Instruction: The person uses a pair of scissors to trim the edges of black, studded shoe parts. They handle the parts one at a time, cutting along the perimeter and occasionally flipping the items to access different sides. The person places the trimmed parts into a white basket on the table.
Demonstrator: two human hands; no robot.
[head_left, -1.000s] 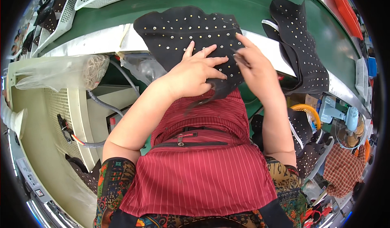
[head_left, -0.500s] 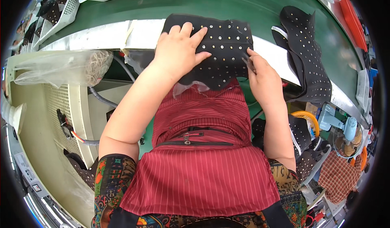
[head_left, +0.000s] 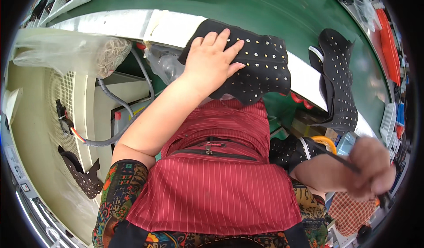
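Observation:
A black piece of sheet material (head_left: 263, 64) dotted with silver and gold studs lies over the silver edge of the bench, its near side hanging above my lap. My left hand (head_left: 208, 62) rests flat on the left part of it, fingers spread. Far off to the right, my right hand (head_left: 373, 170) is blurred by motion, with its fingers curled round a thin dark tool (head_left: 342, 160). The smear hides what kind of tool it is. To the right, a folded studded black piece (head_left: 339, 82) with a white strip lies across the bench edge.
The green work surface (head_left: 247, 5) stretches behind the silver edge (head_left: 119, 22). A clear bag (head_left: 57, 49) with a tangled bundle hangs at the left, above a grey cable (head_left: 117, 100). White baskets (head_left: 70, 3) stand at the back left. More studded pieces (head_left: 289, 153) lie below right.
My right hand has left the studded piece's right edge and swung down to the right with the thin tool. The left hand stays on the piece. The view has shifted slightly.

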